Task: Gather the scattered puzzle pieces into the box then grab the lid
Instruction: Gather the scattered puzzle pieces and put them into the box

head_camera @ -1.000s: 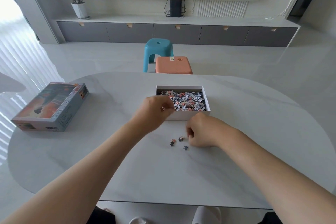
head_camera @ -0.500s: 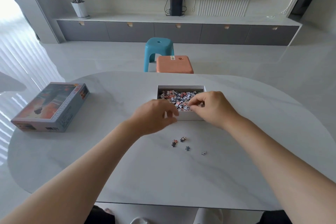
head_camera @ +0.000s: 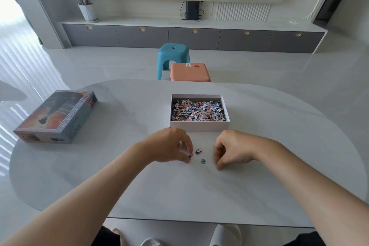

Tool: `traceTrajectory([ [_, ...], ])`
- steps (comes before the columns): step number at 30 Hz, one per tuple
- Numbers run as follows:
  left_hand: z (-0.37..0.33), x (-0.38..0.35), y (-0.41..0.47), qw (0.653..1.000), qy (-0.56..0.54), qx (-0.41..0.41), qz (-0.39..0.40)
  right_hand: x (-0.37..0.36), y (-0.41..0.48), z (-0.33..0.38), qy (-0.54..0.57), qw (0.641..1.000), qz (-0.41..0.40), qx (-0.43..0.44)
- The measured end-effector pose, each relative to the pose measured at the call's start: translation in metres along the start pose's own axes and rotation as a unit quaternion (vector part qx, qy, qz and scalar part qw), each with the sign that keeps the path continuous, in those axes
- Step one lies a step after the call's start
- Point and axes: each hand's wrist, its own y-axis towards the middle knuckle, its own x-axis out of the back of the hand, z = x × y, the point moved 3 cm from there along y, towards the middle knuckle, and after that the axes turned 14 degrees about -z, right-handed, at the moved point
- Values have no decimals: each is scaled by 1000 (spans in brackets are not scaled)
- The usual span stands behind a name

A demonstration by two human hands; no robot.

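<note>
left hand [head_camera: 169, 147]: hovering low over the table [head_camera: 139, 185], thumb and forefinger pinching a pink-and-dark piece [head_camera: 190, 155] that is lying on the surface
right hand [head_camera: 233, 149]: fingers curling down, thumb tip touching the table; can't tell whether it is holding anything underneath
loose bits: two lying between the hands; dark-and-pale piece [head_camera: 198, 151] sitting just beside the left fingertips, blue-grey piece [head_camera: 203, 161] lying nearer the camera
box [head_camera: 199, 126]: sitting open mid-table, just beyond both hands, holding a heap of pieces [head_camera: 197, 111]
lid [head_camera: 58, 118]: lying picture-side up near the table's left edge, well apart from box and hands
background: blue stool [head_camera: 173, 54] and orange stool [head_camera: 190, 73] standing past the far table edge
</note>
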Motion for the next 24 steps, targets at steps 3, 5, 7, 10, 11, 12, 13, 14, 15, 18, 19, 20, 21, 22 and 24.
traceTrajectory([
  [3,-3,-2,0,1000,-4,6,12,5,2,5,22,999,-48,-3],
  [5,-6,-1,0,1000,-2,7,13,7,8,11,39,993,-108,22],
  [7,-7,0,0,1000,3,7,6,1,14,18,38,991,-123,47],
  [10,-6,0,-1,1000,-1,17,0,-11,20,24,21,993,-98,59],
  [11,-5,0,-1,1000,-5,20,3,-12,21,25,26,993,-99,53],
  [12,-4,-1,-2,1000,-9,25,9,-12,21,24,32,993,-103,44],
  [13,-3,-2,-2,999,-12,30,17,-10,21,23,34,993,-103,36],
  [14,-3,-3,-2,999,-13,34,27,-9,21,23,31,994,-97,28],
  [15,-3,-3,-1,999,-13,36,35,-8,21,22,27,996,-86,23],
  [18,-4,-4,2,998,-12,35,51,3,23,21,54,989,-139,23],
  [19,-5,-3,4,998,-12,36,53,10,26,20,86,974,-208,22],
  [20,-6,-3,5,998,-11,38,53,19,28,18,119,950,-289,18],
  [21,-6,-3,6,998,-10,39,51,27,29,16,138,921,-365,13],
  [22,-6,-3,7,998,-12,40,50,34,29,15,140,898,-416,6],
  [24,-6,-2,10,998,-19,35,50,39,32,10,111,899,-424,-11],
])
